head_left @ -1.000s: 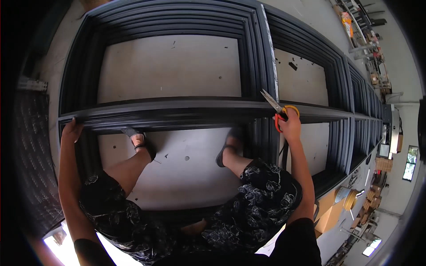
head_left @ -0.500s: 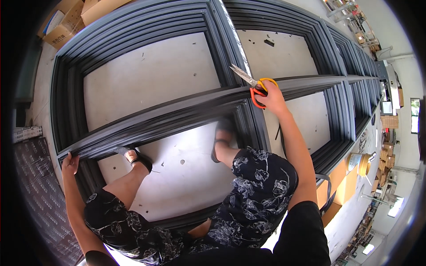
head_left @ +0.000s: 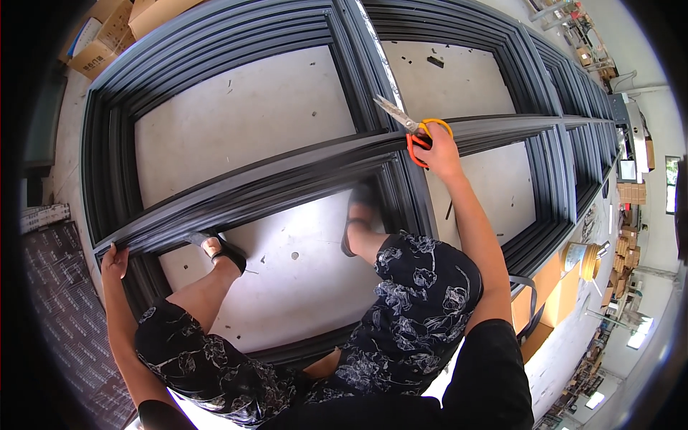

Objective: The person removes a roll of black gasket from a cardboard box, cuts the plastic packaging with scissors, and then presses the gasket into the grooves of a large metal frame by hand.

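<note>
Scissors (head_left: 410, 126) with one yellow and one orange-red handle loop are in my right hand (head_left: 443, 152). My fingers wrap the loops; the blades are parted and point toward the upper left. They hover over the crossing of the dark grey frame bars (head_left: 301, 159), near a pale-edged upright bar (head_left: 378, 54). My left hand (head_left: 115, 262) is at the left end of the long middle bar, thumb and finger closed against its corner. Whether the fingertips grip the bar or something thin on it is too small to make out.
Several dark frames lie stacked, stretching far right. My feet (head_left: 228, 252) stand on the pale floor inside one opening. Cardboard boxes (head_left: 107, 46) sit at the upper left, more boxes (head_left: 562, 304) and a yellow spool (head_left: 590, 263) at the right. Dark scraps (head_left: 435, 62) lie on the floor.
My right hand and the scissors have moved slightly up and to the right along the bar. My left hand stays at the bar's left end.
</note>
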A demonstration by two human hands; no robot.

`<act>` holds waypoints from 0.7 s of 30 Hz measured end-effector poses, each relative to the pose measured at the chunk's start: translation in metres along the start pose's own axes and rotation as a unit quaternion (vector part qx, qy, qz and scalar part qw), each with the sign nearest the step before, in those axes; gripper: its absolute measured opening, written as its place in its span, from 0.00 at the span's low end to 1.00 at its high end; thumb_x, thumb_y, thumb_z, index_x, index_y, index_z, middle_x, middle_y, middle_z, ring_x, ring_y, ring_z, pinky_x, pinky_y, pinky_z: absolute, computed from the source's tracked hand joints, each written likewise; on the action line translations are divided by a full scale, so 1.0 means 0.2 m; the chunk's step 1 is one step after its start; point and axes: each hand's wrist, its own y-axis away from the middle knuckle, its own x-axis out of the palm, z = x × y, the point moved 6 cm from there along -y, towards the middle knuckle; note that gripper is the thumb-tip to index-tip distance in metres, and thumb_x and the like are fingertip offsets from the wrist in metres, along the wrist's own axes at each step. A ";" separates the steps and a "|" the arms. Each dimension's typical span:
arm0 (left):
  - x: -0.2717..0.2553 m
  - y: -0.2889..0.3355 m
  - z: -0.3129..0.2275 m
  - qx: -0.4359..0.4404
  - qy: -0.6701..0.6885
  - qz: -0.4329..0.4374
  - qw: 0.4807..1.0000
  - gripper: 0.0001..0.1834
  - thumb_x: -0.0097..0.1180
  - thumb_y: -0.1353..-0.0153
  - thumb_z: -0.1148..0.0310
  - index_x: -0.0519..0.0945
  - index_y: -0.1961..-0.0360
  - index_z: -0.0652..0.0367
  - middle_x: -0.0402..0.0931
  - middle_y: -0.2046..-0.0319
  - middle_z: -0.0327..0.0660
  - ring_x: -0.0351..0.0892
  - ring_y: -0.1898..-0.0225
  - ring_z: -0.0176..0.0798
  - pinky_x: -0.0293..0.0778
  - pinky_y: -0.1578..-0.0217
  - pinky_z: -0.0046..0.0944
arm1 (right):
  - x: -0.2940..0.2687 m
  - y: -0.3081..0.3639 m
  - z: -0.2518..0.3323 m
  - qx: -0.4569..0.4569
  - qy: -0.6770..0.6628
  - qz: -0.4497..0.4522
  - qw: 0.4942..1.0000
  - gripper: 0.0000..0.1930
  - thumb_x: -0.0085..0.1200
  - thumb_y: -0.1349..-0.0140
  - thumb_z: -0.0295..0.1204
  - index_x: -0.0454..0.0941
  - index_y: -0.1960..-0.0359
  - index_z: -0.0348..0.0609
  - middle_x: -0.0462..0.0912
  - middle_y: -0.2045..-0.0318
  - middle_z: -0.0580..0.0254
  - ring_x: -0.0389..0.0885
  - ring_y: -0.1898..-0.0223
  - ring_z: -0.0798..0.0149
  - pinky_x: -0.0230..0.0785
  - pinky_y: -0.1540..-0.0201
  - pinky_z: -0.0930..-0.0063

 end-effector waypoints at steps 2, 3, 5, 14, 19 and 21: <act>0.17 0.03 0.20 -0.037 -0.007 0.014 0.999 0.08 0.52 0.38 0.67 0.75 0.73 0.58 0.70 0.83 0.40 0.68 0.80 0.40 0.77 0.60 0.46 | -0.05 0.05 -0.01 0.009 0.050 0.005 0.999 0.16 0.60 0.56 0.28 0.70 0.66 0.38 0.77 0.67 0.54 0.75 0.63 0.51 0.68 0.59 0.63; 0.24 0.07 0.27 -0.056 -0.011 0.022 0.998 0.08 0.53 0.39 0.66 0.75 0.73 0.57 0.69 0.83 0.40 0.67 0.80 0.39 0.77 0.60 0.46 | -0.07 0.07 -0.01 0.009 0.083 0.006 0.997 0.16 0.60 0.56 0.29 0.70 0.66 0.38 0.77 0.67 0.54 0.75 0.63 0.50 0.68 0.60 0.62; 0.06 0.04 0.04 -0.026 -0.001 0.023 0.999 0.08 0.53 0.39 0.66 0.75 0.73 0.57 0.70 0.82 0.40 0.67 0.80 0.39 0.77 0.60 0.45 | 0.00 0.02 0.05 -0.014 0.064 -0.007 0.998 0.15 0.60 0.56 0.29 0.71 0.67 0.38 0.77 0.69 0.53 0.76 0.64 0.50 0.68 0.61 0.61; 0.06 0.36 0.42 0.008 -0.046 0.135 0.990 0.09 0.56 0.41 0.62 0.76 0.66 0.57 0.78 0.70 0.39 0.77 0.69 0.42 0.78 0.64 0.44 | -0.15 0.21 0.12 0.050 0.092 -0.025 0.994 0.13 0.59 0.54 0.27 0.71 0.67 0.39 0.78 0.72 0.50 0.76 0.68 0.48 0.68 0.66 0.61; -0.42 0.35 0.16 0.222 -0.269 0.148 0.925 0.12 0.53 0.40 0.62 0.76 0.63 0.60 0.76 0.73 0.42 0.77 0.70 0.44 0.76 0.67 0.44 | -0.30 0.13 0.53 0.012 -0.125 0.031 0.992 0.12 0.59 0.54 0.26 0.69 0.71 0.39 0.75 0.76 0.57 0.76 0.74 0.57 0.67 0.69 0.69; -0.57 0.49 -0.21 0.499 -0.484 0.029 0.718 0.15 0.54 0.42 0.61 0.76 0.68 0.65 0.77 0.74 0.43 0.77 0.71 0.45 0.73 0.67 0.43 | -0.35 0.17 0.88 0.003 -0.319 0.199 0.927 0.14 0.61 0.54 0.23 0.68 0.68 0.40 0.70 0.77 0.68 0.68 0.72 0.74 0.65 0.67 0.76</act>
